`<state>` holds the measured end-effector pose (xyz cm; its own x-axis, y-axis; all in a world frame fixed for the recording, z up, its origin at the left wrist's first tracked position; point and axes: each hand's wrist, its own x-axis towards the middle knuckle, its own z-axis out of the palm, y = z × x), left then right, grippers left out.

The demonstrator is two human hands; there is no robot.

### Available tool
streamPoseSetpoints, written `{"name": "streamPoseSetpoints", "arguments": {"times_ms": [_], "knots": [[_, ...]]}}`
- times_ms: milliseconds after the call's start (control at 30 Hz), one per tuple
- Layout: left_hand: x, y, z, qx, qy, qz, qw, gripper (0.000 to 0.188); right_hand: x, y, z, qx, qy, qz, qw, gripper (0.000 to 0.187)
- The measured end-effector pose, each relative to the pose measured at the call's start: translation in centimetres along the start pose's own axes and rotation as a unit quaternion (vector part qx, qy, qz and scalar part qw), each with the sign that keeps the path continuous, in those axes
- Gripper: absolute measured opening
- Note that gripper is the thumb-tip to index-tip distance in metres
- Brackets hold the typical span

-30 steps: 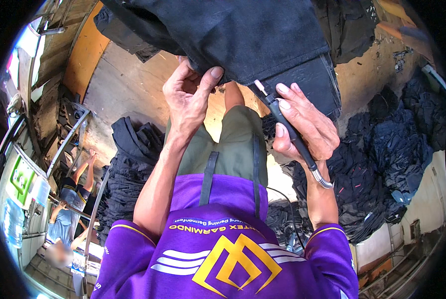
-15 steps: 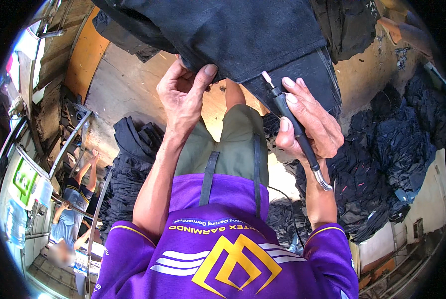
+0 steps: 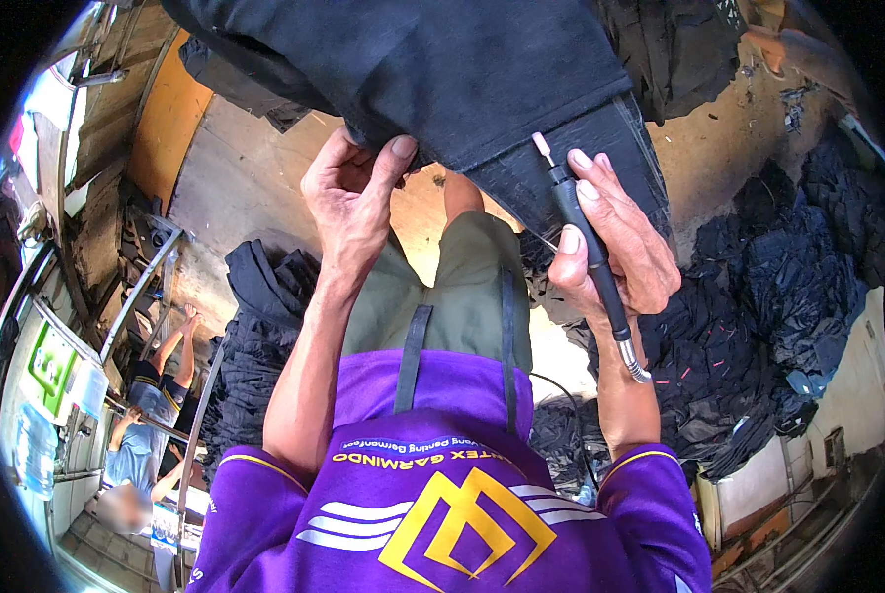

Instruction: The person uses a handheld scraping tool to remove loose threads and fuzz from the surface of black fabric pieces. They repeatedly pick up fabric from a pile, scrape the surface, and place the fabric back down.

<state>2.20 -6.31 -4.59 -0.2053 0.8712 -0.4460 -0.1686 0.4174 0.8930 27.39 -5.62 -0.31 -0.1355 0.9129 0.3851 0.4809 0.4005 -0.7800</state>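
Observation:
My left hand (image 3: 351, 198) pinches the lower edge of a dark garment (image 3: 462, 74), which looks like a trouser leg, between thumb and fingers. In my right hand (image 3: 625, 237) is a slim black rotary grinder handpiece (image 3: 586, 222), gripped like a pen. A small pink grinding stone (image 3: 541, 145) sits at its tip, close to the hem; whether it touches the cloth I cannot tell. A flat, scuffed black board (image 3: 600, 148) shows beyond the hem, beside the tool. The bent metal end of the handpiece lies over my right wrist.
Heaps of dark garments lie on the right (image 3: 749, 296), and another stack (image 3: 254, 336) stands left of my legs. More dark cloth (image 3: 674, 54) hangs at the far right. A person (image 3: 141, 425) is at the left beside metal rails (image 3: 141, 282). A cable (image 3: 571, 395) runs by my right side.
The garment has shifted slightly left and upward, with my left hand moving a little left. The grinder's tip has moved slightly right and up along the hem.

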Motion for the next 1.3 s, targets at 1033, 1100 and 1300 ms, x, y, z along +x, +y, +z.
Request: {"name": "streamPoseSetpoints", "arguments": {"times_ms": [1033, 1100, 1300], "knots": [[0.12, -0.01, 0.02, -0.004, -0.012, 0.002, 1.000, 0.020, -0.06, -0.18, -0.43, -0.061, 0.037, 0.068, 0.995, 0.037], [0.09, -0.01, -0.09, 0.007, -0.012, -0.008, 1.000, 0.020, -0.12, -0.16, -0.49, -0.054, 0.033, 0.065, 0.996, 0.037], [0.11, -0.31, -0.13, -0.001, -0.012, 0.006, 1.000, 0.023, -0.48, -0.40, -0.49, -0.036, -0.003, 0.061, 0.998, 0.035]]}}
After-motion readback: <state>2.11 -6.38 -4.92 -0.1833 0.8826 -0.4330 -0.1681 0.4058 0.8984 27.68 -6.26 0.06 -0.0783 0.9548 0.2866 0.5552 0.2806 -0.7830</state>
